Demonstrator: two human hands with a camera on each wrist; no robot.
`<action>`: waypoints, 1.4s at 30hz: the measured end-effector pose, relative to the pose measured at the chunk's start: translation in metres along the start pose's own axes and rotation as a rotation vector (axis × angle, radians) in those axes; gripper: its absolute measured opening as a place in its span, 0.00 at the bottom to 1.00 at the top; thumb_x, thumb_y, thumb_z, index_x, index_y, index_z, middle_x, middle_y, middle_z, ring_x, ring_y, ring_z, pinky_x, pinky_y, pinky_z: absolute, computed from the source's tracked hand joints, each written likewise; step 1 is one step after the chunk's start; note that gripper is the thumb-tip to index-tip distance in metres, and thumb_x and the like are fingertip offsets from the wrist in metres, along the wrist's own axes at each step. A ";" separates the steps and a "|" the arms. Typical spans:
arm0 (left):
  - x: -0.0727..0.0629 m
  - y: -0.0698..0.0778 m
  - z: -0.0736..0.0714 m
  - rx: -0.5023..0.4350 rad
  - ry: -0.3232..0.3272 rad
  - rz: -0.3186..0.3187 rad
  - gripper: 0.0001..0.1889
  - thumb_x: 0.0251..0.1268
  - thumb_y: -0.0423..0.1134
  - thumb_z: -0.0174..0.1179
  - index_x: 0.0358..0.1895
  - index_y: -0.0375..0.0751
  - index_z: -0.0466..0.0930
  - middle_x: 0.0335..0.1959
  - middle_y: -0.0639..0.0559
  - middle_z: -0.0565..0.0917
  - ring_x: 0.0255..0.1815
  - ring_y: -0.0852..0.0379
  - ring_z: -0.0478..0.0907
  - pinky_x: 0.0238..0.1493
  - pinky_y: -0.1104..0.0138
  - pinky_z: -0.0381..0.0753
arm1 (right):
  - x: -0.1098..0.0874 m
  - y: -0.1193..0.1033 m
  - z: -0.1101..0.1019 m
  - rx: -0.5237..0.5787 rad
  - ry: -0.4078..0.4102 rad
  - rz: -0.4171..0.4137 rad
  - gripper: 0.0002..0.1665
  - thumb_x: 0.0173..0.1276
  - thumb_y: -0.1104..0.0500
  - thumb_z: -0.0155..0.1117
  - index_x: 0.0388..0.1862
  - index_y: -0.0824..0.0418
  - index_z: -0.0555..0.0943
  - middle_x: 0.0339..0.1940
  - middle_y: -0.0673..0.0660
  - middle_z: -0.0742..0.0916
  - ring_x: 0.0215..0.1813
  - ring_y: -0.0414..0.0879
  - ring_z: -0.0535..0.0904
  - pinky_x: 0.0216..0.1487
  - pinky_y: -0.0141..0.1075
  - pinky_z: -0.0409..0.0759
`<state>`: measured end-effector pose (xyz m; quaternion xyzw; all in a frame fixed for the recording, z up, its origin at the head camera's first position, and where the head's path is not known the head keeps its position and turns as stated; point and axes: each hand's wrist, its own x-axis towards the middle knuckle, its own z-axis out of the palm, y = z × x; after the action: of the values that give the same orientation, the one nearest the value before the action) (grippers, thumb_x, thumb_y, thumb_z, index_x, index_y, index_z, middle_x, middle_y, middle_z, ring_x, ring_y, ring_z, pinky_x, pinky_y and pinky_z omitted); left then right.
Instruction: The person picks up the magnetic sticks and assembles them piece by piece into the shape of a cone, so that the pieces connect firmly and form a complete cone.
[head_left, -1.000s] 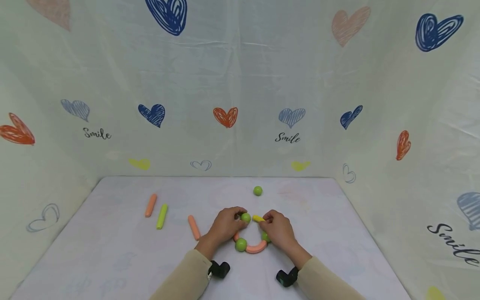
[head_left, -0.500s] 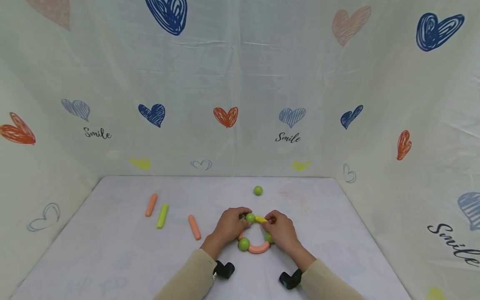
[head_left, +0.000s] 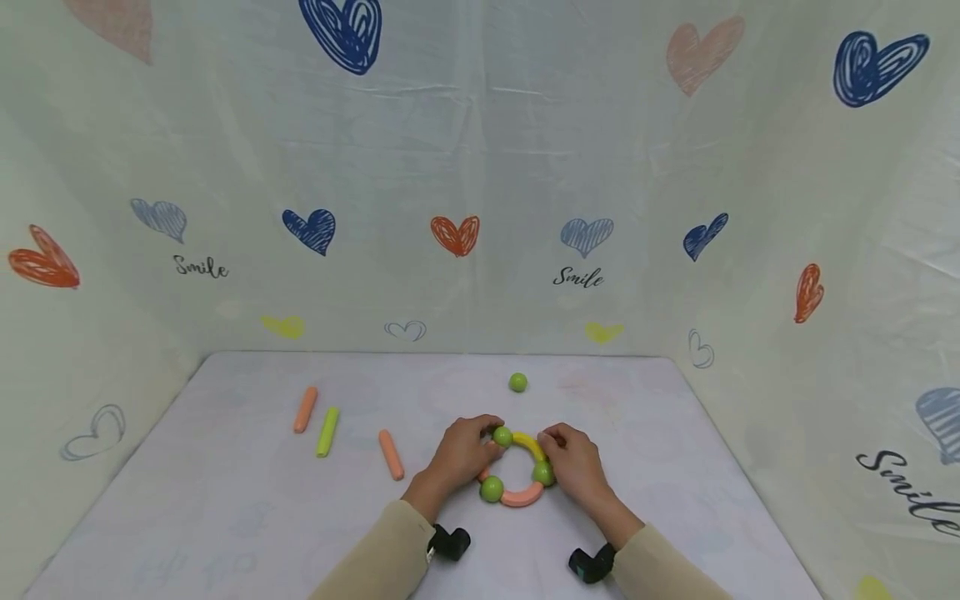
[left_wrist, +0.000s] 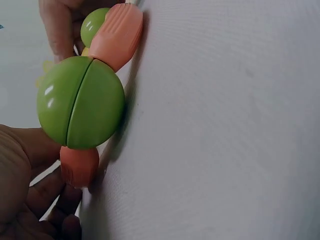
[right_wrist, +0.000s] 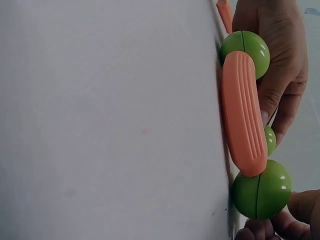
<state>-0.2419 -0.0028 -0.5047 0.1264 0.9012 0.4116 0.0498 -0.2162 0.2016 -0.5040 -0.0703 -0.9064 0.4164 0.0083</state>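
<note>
Green balls and curved rods form a ring on the white table. My left hand (head_left: pixel 459 454) pinches the far-left green ball (head_left: pixel 503 436), and its palm covers most of the left orange curved rod (left_wrist: pixel 80 166). From that ball a yellow curved rod (head_left: pixel 531 442) runs to the right green ball (head_left: pixel 543 474). My right hand (head_left: pixel 576 468) is at the outer side of this joint, fingers bent; their contact is partly hidden. A near green ball (left_wrist: pixel 80 102) and an orange curved rod (right_wrist: pixel 243 115) make up the ring's front.
A loose green ball (head_left: pixel 517 382) lies beyond the ring. To the left are two straight orange rods, a nearer one (head_left: pixel 391 454) and a farther one (head_left: pixel 305 409), with a yellow-green rod (head_left: pixel 327 432) between them. A heart-printed curtain (head_left: pixel 465 167) stands behind the table.
The yellow rod has met the far-left green ball, and its other end now meets the right green ball. My right hand has shifted right, uncovering the yellow rod. The left hand keeps its hold.
</note>
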 end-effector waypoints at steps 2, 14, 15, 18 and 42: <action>-0.001 0.000 0.000 -0.002 0.001 -0.001 0.20 0.68 0.38 0.70 0.63 0.44 0.84 0.56 0.49 0.88 0.59 0.49 0.81 0.65 0.48 0.79 | -0.004 0.004 -0.004 0.000 0.010 -0.001 0.15 0.81 0.51 0.61 0.51 0.61 0.87 0.38 0.52 0.87 0.37 0.44 0.78 0.36 0.35 0.78; -0.014 0.003 -0.016 -0.029 0.058 0.016 0.21 0.71 0.39 0.67 0.65 0.46 0.83 0.59 0.48 0.86 0.61 0.47 0.80 0.63 0.49 0.80 | -0.030 0.020 -0.014 0.031 -0.081 -0.070 0.20 0.63 0.52 0.81 0.49 0.56 0.83 0.41 0.49 0.87 0.43 0.41 0.81 0.43 0.31 0.81; -0.016 0.003 -0.019 -0.039 0.072 0.010 0.20 0.71 0.39 0.67 0.65 0.46 0.83 0.59 0.48 0.86 0.61 0.47 0.80 0.62 0.49 0.80 | -0.031 0.020 -0.014 0.036 -0.089 -0.076 0.21 0.62 0.52 0.82 0.49 0.56 0.83 0.41 0.49 0.87 0.43 0.41 0.81 0.44 0.31 0.81; -0.022 0.003 -0.030 -0.030 0.121 0.004 0.19 0.73 0.38 0.66 0.64 0.47 0.84 0.58 0.49 0.86 0.60 0.48 0.80 0.60 0.50 0.82 | -0.032 0.019 -0.013 0.036 -0.092 -0.091 0.20 0.62 0.55 0.82 0.49 0.57 0.83 0.41 0.49 0.87 0.43 0.40 0.81 0.44 0.31 0.82; -0.081 -0.068 -0.104 -0.114 0.378 -0.156 0.16 0.75 0.39 0.64 0.61 0.38 0.84 0.61 0.41 0.84 0.64 0.42 0.77 0.63 0.48 0.79 | -0.027 0.014 -0.001 0.003 -0.069 -0.092 0.20 0.62 0.57 0.82 0.49 0.58 0.84 0.39 0.49 0.86 0.42 0.42 0.79 0.40 0.30 0.78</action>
<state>-0.1964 -0.1427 -0.4889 -0.0264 0.8769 0.4731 -0.0814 -0.1876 0.2072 -0.5126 -0.0144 -0.9078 0.4191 -0.0036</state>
